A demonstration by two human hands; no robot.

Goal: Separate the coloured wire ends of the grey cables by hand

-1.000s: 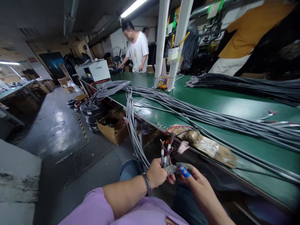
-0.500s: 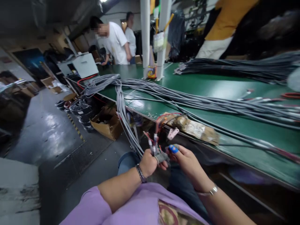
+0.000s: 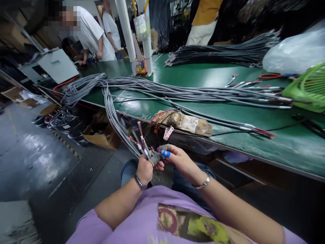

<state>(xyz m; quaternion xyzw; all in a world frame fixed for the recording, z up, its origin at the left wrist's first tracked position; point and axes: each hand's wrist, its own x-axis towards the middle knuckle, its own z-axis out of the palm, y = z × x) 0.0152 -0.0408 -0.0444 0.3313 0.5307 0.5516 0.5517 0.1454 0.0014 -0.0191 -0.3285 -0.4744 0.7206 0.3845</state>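
My left hand (image 3: 146, 169) is closed around the ends of several grey cables (image 3: 122, 130), which hang from the table edge down to it. Their stripped ends, with white sleeves and thin coloured wires (image 3: 140, 130), stick up above the fist. Grey covering wraps the left thumb. My right hand (image 3: 179, 159) meets it at the fingertips, thumb and forefinger pinched together beside a small fan of coloured wires (image 3: 152, 149). A blue wrap (image 3: 166, 154) sits on the right thumb, a grey cover on the forefinger. What lies inside the pinch is hidden.
Along the green table (image 3: 228, 127) lies a long grey cable bundle (image 3: 177, 89). At its front edge are a taped board (image 3: 190, 123) and a pink clip (image 3: 168, 133). Black cables (image 3: 215, 54), a green basket (image 3: 308, 89) and a grey box (image 3: 58, 66) stand farther off. Co-workers are behind.
The view has swung right, so the scene sits farther left and the green basket shows. My right fingertips have come closer to my left thumb. The left hand still grips the cables.
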